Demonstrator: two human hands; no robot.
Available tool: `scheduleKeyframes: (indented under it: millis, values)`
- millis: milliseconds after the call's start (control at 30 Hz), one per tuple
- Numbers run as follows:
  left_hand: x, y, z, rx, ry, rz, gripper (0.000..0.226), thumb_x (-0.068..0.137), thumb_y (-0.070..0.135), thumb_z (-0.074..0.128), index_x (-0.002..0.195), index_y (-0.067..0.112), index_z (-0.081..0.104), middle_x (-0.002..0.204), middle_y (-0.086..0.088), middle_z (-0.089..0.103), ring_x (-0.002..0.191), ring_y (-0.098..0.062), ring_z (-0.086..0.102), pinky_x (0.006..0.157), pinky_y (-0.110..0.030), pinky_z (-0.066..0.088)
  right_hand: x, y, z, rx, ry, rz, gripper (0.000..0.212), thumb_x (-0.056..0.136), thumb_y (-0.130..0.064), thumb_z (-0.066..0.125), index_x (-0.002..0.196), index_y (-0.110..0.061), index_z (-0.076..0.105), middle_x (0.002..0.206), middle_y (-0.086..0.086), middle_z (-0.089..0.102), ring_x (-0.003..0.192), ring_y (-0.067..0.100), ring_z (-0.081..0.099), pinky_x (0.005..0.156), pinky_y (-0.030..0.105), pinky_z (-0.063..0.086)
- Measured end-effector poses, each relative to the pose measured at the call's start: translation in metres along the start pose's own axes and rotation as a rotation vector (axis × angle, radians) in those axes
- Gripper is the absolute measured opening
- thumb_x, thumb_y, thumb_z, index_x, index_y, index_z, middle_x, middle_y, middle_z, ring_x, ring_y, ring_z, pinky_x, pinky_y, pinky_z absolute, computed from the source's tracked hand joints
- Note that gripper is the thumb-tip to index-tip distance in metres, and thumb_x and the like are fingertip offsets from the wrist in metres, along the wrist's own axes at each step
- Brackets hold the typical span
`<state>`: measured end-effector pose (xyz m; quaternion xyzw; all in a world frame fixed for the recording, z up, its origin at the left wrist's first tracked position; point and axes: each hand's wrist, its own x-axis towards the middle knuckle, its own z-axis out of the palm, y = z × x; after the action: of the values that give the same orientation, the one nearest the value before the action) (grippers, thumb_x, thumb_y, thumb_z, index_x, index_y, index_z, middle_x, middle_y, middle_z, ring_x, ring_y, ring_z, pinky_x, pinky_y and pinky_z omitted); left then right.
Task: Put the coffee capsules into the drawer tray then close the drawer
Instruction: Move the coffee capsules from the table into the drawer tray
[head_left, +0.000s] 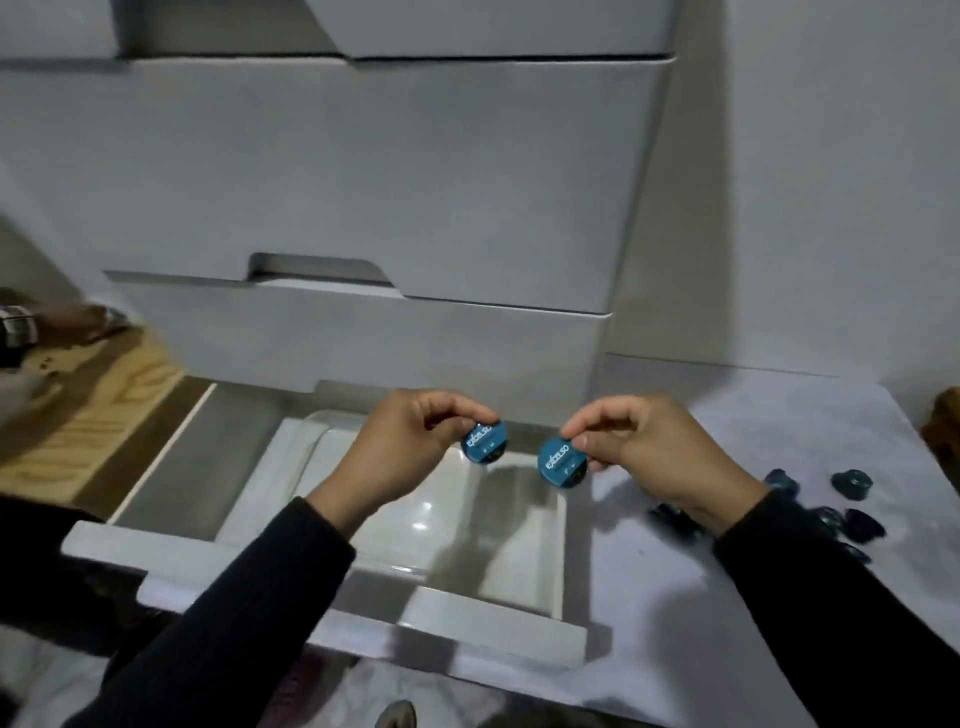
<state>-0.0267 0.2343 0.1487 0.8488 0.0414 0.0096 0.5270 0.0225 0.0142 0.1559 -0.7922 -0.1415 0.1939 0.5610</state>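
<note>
Open bottom drawer (322, 618) of a white cabinet (363, 182), holding a glossy white tray (524, 561). The left hand (410, 447) pinches one blue capsule (484, 441) between thumb and fingertips; the right hand (639, 447) pinches a second capsule (562, 462) likewise. Both capsules hang above the far end of the tray, printed lids facing the camera (lettering partly legible), near each other but apart. More capsules (841, 504) lie loose on the white surface (753, 415) right of the drawer, some blurred. Dark sleeves (234, 613) cover both forearms.
</note>
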Motion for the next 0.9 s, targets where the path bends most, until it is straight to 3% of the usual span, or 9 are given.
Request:
scheduleKeyframes:
  millis: [133, 267, 367, 467, 600, 700, 800, 900]
  values:
    - [0.02, -0.07, -0.094, 0.354, -0.158, -0.037, 0.032, 0.086, 0.006, 0.062, 0.076, 0.034, 0.073, 0.072, 0.023, 0.07, 0.071, 0.01, 0.061, 0.07, -0.004, 0.044, 0.045, -0.008, 0.097, -0.021, -0.165, 0.041, 0.026, 0.081, 0.003, 0.064, 0.07, -0.021, 0.069, 0.064, -0.004, 0.066, 0.052, 0.0, 0.057, 0.055, 0.013, 0.048]
    - [0.036, -0.133, -0.142, 0.568, -0.398, -0.055, 0.02, 0.085, 0.008, 0.063, 0.086, 0.023, 0.076, 0.087, 0.004, 0.074, 0.065, 0.015, 0.057, 0.065, 0.001, 0.039, 0.089, 0.007, 0.183, -0.063, -0.25, 0.15, 0.024, 0.08, 0.004, 0.062, 0.071, -0.018, 0.069, 0.072, 0.009, 0.067, 0.055, 0.008, 0.056, 0.057, 0.017, 0.05]
    - [0.042, -0.165, -0.154, 0.609, -0.549, -0.014, 0.022, 0.083, 0.004, 0.06, 0.089, 0.018, 0.076, 0.092, 0.0, 0.075, 0.071, 0.007, 0.058, 0.071, -0.002, 0.04, 0.111, 0.024, 0.23, -0.153, -0.267, 0.268, 0.025, 0.076, -0.003, 0.062, 0.063, -0.023, 0.071, 0.066, 0.002, 0.068, 0.056, 0.012, 0.058, 0.064, 0.029, 0.051]
    - [0.045, -0.186, -0.157, 0.617, -0.644, 0.003, 0.027, 0.082, -0.001, 0.056, 0.088, 0.016, 0.076, 0.093, -0.002, 0.075, 0.081, -0.006, 0.063, 0.082, -0.016, 0.049, 0.122, 0.03, 0.252, -0.176, -0.248, 0.356, 0.025, 0.072, -0.004, 0.06, 0.06, -0.023, 0.07, 0.06, 0.0, 0.065, 0.057, 0.016, 0.058, 0.062, 0.029, 0.052]
    - [0.045, -0.2, -0.16, 0.654, -0.722, 0.05, 0.031, 0.078, -0.006, 0.053, 0.084, 0.015, 0.076, 0.089, -0.003, 0.075, 0.082, -0.012, 0.064, 0.086, -0.027, 0.052, 0.129, 0.033, 0.265, -0.223, -0.195, 0.399, 0.026, 0.065, 0.003, 0.06, 0.054, -0.02, 0.066, 0.057, 0.003, 0.062, 0.056, 0.019, 0.056, 0.061, 0.032, 0.051]
    - [0.045, -0.201, -0.16, 0.656, -0.736, 0.079, 0.033, 0.076, -0.009, 0.051, 0.086, 0.012, 0.075, 0.09, -0.005, 0.073, 0.082, -0.016, 0.066, 0.084, -0.028, 0.053, 0.132, 0.033, 0.272, -0.299, -0.221, 0.423, 0.024, 0.067, 0.0, 0.068, 0.06, -0.022, 0.063, 0.063, 0.001, 0.062, 0.064, 0.021, 0.059, 0.072, 0.038, 0.055]
    - [0.044, -0.199, -0.161, 0.671, -0.745, 0.093, 0.035, 0.076, -0.012, 0.049, 0.089, 0.009, 0.074, 0.094, -0.008, 0.072, 0.085, -0.02, 0.066, 0.08, -0.025, 0.052, 0.133, 0.033, 0.279, -0.369, -0.276, 0.399, 0.017, 0.072, -0.002, 0.068, 0.072, -0.019, 0.069, 0.063, -0.004, 0.061, 0.051, 0.007, 0.058, 0.062, 0.02, 0.052]
    - [0.042, -0.201, -0.162, 0.684, -0.758, 0.116, 0.035, 0.076, -0.012, 0.049, 0.091, 0.009, 0.074, 0.095, -0.009, 0.072, 0.086, -0.022, 0.066, 0.077, -0.025, 0.051, 0.133, 0.034, 0.283, -0.361, -0.299, 0.431, 0.014, 0.073, -0.002, 0.069, 0.08, -0.013, 0.073, 0.064, -0.003, 0.063, 0.056, 0.009, 0.059, 0.065, 0.021, 0.053]
